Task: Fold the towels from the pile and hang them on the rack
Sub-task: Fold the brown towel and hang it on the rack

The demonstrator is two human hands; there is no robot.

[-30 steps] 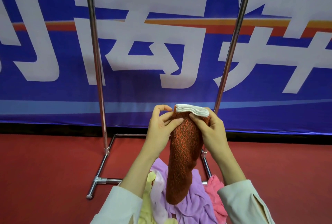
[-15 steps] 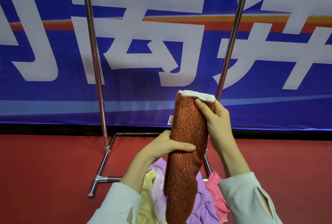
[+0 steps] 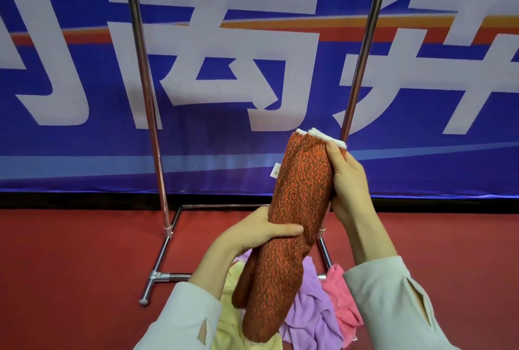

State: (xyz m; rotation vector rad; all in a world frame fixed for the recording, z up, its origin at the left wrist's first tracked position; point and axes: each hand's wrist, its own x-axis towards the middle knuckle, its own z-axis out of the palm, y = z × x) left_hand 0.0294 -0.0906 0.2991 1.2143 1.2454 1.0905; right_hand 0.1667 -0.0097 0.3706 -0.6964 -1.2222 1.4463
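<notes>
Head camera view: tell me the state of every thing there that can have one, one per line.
orange towel, folded into a long strip, held in the air, not hung.
left hand, grips the towel's middle.
right hand, grips the towel's top end.
pile, loose crumpled towels on the floor, unfolded.
rack, standing upright, top cut off by the frame.

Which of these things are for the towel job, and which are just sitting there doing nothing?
For the job:
orange towel, gripped by the left hand and the right hand
metal rack
pile of towels below the hands, purple, pink and yellow

Just there:
blue banner behind the rack
red floor
</notes>
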